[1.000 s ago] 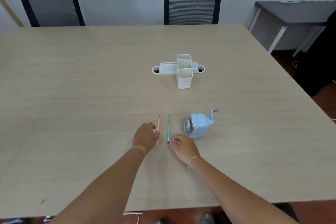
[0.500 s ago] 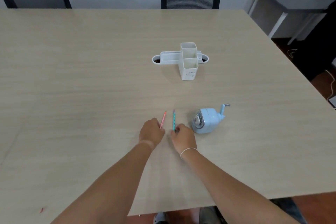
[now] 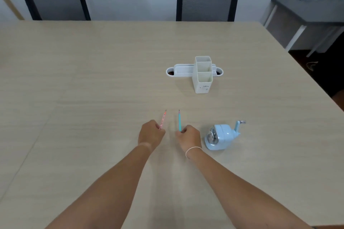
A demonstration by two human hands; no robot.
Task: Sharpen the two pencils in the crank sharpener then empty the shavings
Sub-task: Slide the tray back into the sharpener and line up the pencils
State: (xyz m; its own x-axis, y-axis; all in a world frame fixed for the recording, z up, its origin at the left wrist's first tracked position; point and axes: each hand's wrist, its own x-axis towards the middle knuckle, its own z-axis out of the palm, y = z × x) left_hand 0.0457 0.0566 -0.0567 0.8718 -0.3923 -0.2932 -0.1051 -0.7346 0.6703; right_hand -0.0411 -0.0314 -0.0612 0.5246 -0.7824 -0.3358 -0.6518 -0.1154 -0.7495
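Two pencils are up off the light wooden table, one in each fist: the pink pencil is pinched at its lower end by the left hand, its tip leaning slightly right and away from the person, and the teal pencil is pinched the same way by the right hand, standing nearly straight with its dark point away from the person. Both hands are curled closed around the pencil ends, close together but not touching. Just to the right of the right hand sits the pale blue crank sharpener, its handle sticking out toward the right. Farther back on the table stands a white desk organiser with square cups. Two black mesh chairs wait behind the far edge, and a dark side table stands off to the right
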